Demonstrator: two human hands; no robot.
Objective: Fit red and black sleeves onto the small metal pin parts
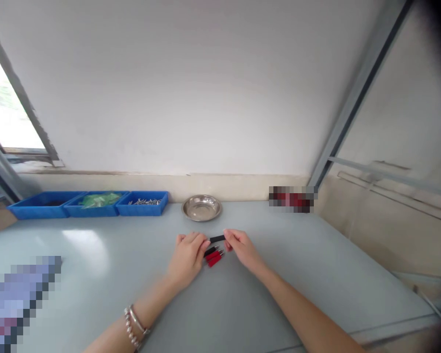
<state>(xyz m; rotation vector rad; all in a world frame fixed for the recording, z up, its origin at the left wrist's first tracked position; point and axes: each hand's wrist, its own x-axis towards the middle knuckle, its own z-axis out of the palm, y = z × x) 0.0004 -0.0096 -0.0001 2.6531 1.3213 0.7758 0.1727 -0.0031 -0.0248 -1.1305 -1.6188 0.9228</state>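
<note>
Between my two hands stretches a slim black pen (217, 239), held a little above the table. My left hand (188, 253) is closed around its left end, where a bit of silver shows at the fingers. At the other end, the thumb and fingers of my right hand (241, 246) pinch it. Just below, another black pen (210, 251) lies on the table, partly covered by my left hand. Beside it are red pens (216, 259) with silver tips pointing right.
Along the wall stand three blue bins: one with dark contents (40, 212), one with green plastic (91, 210), one with thin metal pieces (141, 210). A round steel dish (202, 215) sits behind my hands. Blurred-out items lie at the left and back right.
</note>
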